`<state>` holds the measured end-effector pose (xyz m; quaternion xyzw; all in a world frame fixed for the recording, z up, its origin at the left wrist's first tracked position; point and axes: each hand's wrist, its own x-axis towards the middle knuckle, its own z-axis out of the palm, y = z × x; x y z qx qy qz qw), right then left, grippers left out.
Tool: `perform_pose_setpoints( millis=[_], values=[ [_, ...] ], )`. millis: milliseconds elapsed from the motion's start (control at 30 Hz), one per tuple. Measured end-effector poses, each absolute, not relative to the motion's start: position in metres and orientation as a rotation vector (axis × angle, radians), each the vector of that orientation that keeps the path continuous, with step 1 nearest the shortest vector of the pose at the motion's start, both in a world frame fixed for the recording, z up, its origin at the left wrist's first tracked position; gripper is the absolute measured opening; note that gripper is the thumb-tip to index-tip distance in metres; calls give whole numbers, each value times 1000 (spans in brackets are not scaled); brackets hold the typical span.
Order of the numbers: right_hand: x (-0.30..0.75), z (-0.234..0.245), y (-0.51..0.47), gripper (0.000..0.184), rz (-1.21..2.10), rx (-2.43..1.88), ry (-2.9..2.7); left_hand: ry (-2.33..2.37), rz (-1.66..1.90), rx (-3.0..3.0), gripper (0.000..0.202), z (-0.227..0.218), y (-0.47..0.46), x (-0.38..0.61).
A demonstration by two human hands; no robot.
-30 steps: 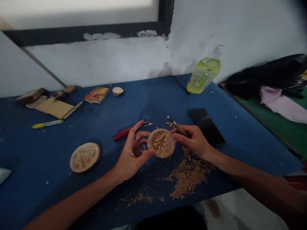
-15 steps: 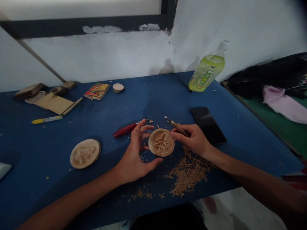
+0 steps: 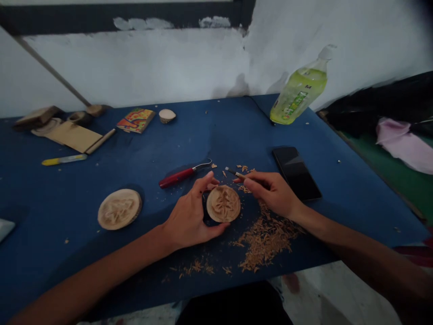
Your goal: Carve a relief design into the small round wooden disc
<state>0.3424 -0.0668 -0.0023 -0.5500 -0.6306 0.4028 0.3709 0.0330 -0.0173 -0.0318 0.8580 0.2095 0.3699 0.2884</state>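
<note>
My left hand grips a small round wood slice by its edge, thumb at the near side and fingers at the far side. A leaf-like relief is carved into its face. Between the fingers of my right hand is a carving chisel, its metal tip pointing left, just beyond the slice and apart from it. A hook knife with a red handle lies past my left fingertips. Wood shavings are heaped below my right hand. Left of my left hand lies a larger carved wood slice.
A black phone lies beyond my right hand, and a bottle of yellow-green drink stands near the wall. Toward the back left are a colourful packet, a small wood piece, a yellow pen and several wooden pieces.
My left hand has closed on the wood slice, which now lies flatter. My right hand and the chisel have drawn off its rim to the far side. The view has tipped slightly downward.
</note>
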Motion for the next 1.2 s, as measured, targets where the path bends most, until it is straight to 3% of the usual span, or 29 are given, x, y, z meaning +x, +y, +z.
perform_pose_setpoints(
  millis=[167,400,500,800,900,1067,1200],
  values=[
    [338,20,-66,70,967,-1367,-1645,550,858,2357,147,-36,-12,30],
    [342,52,-78,22,710,-1379,-1678,450,785,2249,150,-37,-5,31],
    [343,58,-85,12,599,-1380,-1655,449,783,2178,153,-36,-6,33],
    [336,67,-103,12,405,-1449,-1409,441,848,1998,166,-33,-10,32],
    [334,63,-104,9,389,-1291,-1480,421,897,2058,159,-32,-10,33],
    [336,58,-107,27,584,-1042,-1909,379,891,2160,153,-28,-8,32],
    [333,65,-113,30,485,-1104,-1895,365,898,2157,154,-28,-9,32]
  ],
)
